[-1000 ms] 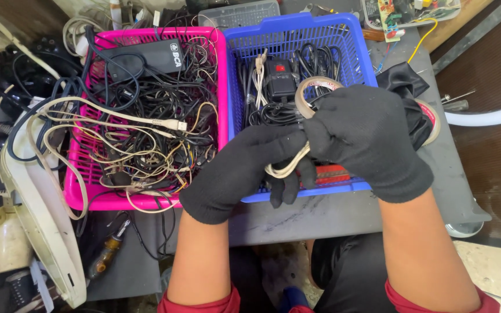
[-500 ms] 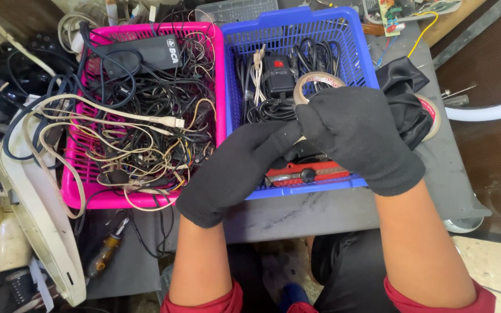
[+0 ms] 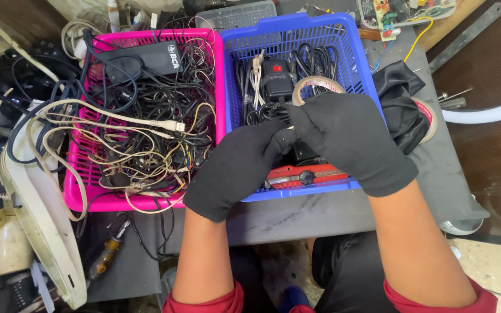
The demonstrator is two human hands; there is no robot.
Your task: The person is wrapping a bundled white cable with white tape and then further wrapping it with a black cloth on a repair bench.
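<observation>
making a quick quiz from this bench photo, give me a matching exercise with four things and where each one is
Things:
1. tangle of thin cables
2. red utility knife
3. roll of clear tape
4. screwdriver

Places:
A. on the table in front of the pink basket
B. just beyond the right hand, in the blue basket
C. filling the pink basket
D. along the near wall of the blue basket

Pairs: 1-C, 2-D, 3-B, 4-A
</observation>
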